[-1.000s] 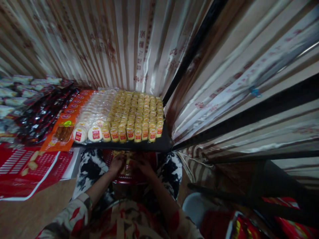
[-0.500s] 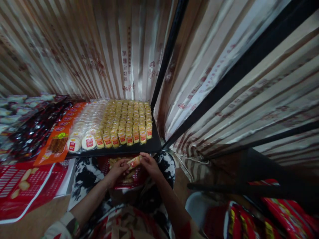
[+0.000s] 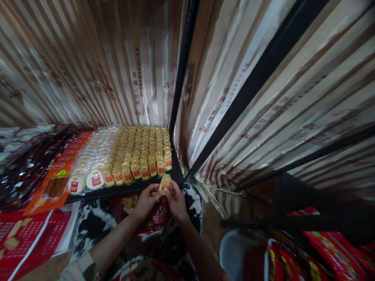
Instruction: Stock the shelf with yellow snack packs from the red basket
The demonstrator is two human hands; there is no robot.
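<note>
Between both hands is a small snack packet [image 3: 165, 182] in yellowish clear wrap with a red and orange label, tilted upright at the shelf's front edge. My left hand [image 3: 149, 200] pinches its left side, and my right hand [image 3: 175, 199] grips its lower right. Just beyond stand rows of matching yellow packets [image 3: 137, 156] on a black shelf [image 3: 177, 171]. Beneath my hands, a red bag [image 3: 117, 208] on my lap holds more yellow packets [image 3: 129, 203], partly hidden by my hands and forearms.
Left of the yellow rows lie round white packets [image 3: 95, 178], an orange snack pouch [image 3: 55, 187] and dark shiny packets [image 3: 32, 156]. A black post [image 3: 181, 70] and striped curtain [image 3: 137, 47] close off the back. Red packages [image 3: 331, 249] and a pale tub [image 3: 234, 249] sit low right.
The packet has turned from lying sideways to nearly upright and come closer to the shelf rows. Both hands have drawn together around it. The whole view has shifted slightly.
</note>
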